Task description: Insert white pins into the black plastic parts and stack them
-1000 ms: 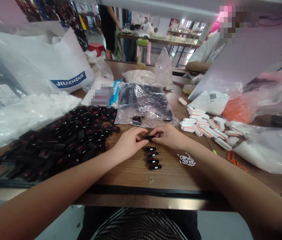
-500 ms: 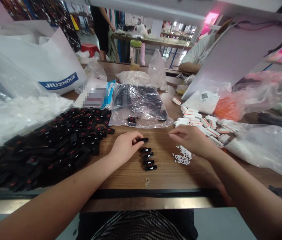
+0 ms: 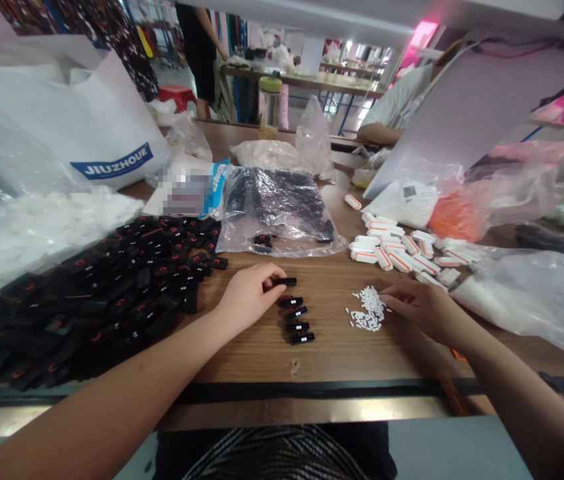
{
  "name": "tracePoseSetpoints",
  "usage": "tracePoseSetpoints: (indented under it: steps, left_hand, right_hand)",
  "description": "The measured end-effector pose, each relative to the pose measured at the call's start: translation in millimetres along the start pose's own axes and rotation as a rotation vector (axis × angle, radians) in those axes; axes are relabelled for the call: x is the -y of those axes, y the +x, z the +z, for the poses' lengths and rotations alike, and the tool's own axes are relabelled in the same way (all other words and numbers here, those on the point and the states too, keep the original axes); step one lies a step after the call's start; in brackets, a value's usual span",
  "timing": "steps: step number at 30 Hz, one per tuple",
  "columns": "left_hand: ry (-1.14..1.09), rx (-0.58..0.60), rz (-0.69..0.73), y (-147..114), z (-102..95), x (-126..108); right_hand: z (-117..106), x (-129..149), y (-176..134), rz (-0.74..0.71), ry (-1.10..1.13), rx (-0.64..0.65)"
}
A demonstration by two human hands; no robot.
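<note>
My left hand [image 3: 252,293] is closed on a black plastic connector housing [image 3: 288,281], gripped near its left end just above the table. Below it, several similar black housings [image 3: 302,339] lie in a short column, with white dots showing on their faces. My right hand [image 3: 422,308] is at the right edge of a small pile of tiny white pins [image 3: 369,303]. Its fingers reach toward the pins, slightly apart, and nothing shows between them. A large heap of black housings [image 3: 112,287] with red marks spreads to the left of my left forearm.
A clear bag of black parts [image 3: 282,203] lies ahead. White pieces with orange stripes [image 3: 385,259] are scattered at right, beside plastic bags [image 3: 537,293]. A white JIUZHOUE bag [image 3: 107,120] stands at left. Behind are a green-lidded bottle [image 3: 269,110] and two other people.
My right hand has moved right and down to the edge of the white pin pile, uncovering more striped white pieces. My left hand stays in place with the black housing.
</note>
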State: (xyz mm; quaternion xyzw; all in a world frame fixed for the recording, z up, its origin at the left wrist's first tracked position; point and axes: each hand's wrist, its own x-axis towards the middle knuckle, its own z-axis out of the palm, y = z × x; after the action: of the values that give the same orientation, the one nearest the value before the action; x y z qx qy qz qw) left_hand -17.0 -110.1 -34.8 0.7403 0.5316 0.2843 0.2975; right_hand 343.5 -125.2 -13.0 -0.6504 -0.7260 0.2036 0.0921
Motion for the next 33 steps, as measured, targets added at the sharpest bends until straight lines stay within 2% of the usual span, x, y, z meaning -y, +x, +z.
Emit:
tracePoseSetpoints:
  steps: [9, 18, 25, 33]
  left_hand:
    - [-0.013, 0.009, -0.004, 0.4, -0.8, 0.2]
    - [-0.028, -0.004, 0.022, -0.5, -0.1, 1.8]
    - [-0.027, 0.004, 0.014, 0.5, 0.1, 2.9]
    - [-0.02, -0.009, 0.034, 0.6, 0.4, 4.2]
  right_hand:
    - [-9.0, -3.1, -2.8, 0.002, 0.01, 0.06]
    - [0.4, -2.7, -4.2, -0.002, -0.039, -0.011]
    - [-1.4, -1.6, -5.3, 0.039, -0.05, -0.02]
    - [-3.2, -7.6, -3.1, 0.019, -0.021, -0.048]
